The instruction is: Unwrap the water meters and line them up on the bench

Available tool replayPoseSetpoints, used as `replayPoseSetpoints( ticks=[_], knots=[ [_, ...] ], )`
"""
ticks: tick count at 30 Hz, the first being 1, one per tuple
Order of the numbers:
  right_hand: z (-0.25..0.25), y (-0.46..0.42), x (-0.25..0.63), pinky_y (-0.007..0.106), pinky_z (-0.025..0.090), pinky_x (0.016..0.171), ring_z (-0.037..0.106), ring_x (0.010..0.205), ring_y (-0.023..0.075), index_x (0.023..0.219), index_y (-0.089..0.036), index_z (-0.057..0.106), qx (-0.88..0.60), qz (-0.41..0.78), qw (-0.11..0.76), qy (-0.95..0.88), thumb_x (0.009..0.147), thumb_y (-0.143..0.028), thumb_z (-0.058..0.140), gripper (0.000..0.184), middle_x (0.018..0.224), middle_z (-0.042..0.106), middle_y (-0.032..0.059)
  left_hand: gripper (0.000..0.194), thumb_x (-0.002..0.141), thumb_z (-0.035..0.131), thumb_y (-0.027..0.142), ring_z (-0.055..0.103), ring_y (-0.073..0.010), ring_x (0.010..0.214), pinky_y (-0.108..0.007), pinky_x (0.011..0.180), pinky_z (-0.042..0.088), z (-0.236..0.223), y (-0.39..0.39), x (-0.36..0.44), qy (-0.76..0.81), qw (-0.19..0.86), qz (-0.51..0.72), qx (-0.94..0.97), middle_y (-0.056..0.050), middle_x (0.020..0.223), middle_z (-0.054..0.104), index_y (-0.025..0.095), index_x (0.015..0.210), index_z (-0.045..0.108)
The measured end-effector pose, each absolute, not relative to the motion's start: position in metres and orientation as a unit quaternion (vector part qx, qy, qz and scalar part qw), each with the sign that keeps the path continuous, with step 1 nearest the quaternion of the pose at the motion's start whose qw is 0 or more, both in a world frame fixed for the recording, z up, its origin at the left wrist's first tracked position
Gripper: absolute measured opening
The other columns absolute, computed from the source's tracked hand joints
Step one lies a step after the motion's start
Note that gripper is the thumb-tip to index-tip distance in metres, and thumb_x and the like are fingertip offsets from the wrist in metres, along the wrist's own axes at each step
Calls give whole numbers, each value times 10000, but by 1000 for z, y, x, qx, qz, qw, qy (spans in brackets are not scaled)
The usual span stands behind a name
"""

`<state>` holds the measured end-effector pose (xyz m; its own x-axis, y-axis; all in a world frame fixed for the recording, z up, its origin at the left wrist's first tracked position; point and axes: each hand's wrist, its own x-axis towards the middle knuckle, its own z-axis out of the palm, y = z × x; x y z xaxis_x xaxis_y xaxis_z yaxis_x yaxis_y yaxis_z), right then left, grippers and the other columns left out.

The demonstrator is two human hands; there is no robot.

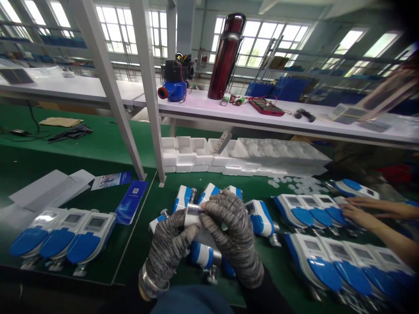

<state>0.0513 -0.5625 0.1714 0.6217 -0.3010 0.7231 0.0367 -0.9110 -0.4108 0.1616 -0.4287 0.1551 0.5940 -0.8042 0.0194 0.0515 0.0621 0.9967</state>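
Both of my hands wear grey knitted gloves and meet over the green table. My left hand is closed around the lower left side of a small white piece with a shiny silver top; its exact kind is unclear. My right hand pinches the same piece at its right end. Beneath and around the hands lie several blue-and-white meters with metal fittings, among them one behind the left hand, one right of the right hand and one below. My hands partly hide some of these.
Finished-looking meters with blue covers line the left table, near a blue leaflet. More meters stand at right, where another person's hands work. White foam trays sit behind, under a shelf on metal posts.
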Motion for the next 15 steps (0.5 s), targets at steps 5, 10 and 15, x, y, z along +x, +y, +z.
replayPoseSetpoints(
  ticks=[5, 10, 15],
  knots=[
    [170, -571, 52, 563, 374, 1049, 598, 1082, 236, 1110, -199, 639, -906, -411, 79, 53, 819, -152, 662, 296, 1081, 693, 50, 249, 819, 696, 277, 652, -165, 1079, -259, 1005, 499, 150, -431, 161, -284, 665, -341, 601, -10, 1144, 713, 222, 1058, 736],
    [159, -562, 56, 547, 412, 1021, 545, 1156, 264, 1071, -196, 637, -896, -420, 136, 42, 820, -125, 663, 262, 1161, 640, 80, 238, 816, 682, 242, 663, -159, 1055, -238, 965, 515, 145, -434, 161, -276, 666, -290, 630, -8, 1110, 725, 216, 1045, 740],
    [137, -555, 63, 392, 509, 912, 585, 1048, 189, 1012, -237, 638, -827, -370, 419, 55, 870, -104, 607, 196, 1053, 618, 42, 358, 809, 686, 284, 646, -232, 1075, -358, 996, 498, 91, -405, 158, -227, 626, -328, 670, -90, 1168, 696, 133, 1133, 696]
  ],
)
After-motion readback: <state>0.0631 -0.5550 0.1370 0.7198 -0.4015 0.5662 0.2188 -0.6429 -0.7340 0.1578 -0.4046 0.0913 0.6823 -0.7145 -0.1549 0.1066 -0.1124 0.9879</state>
